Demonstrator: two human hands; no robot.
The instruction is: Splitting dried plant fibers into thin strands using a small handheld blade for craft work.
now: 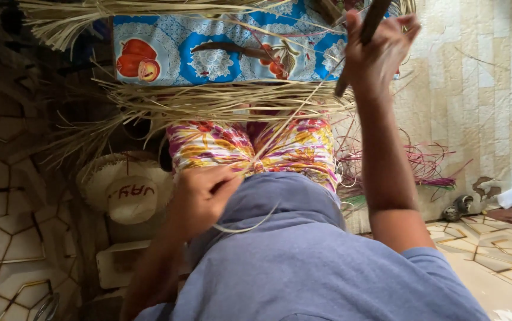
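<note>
- Here the right hand (378,44) is raised, fingers curled tight around a dark stick (360,44) that slants from the top edge of the view down past the wrist.
- The left hand (199,199) is closed in a pinch on one pale straw strip (280,134), held low against the lap.
- That strip runs taut from the left hand's fingertips up towards the right hand.
- A loose end curls below the left hand, across the blue-grey shirt (303,261).
- A bundle of straw (220,101) lies crosswise over the knees, on the flowered skirt (232,145).
- Beyond it is a blue cloth printed with fruit (208,50).
- A round woven hat (125,187) sits on the tiled floor (6,226), just left of the lap.
- Purple strands (428,169) lie to the right, by the wall.
</note>
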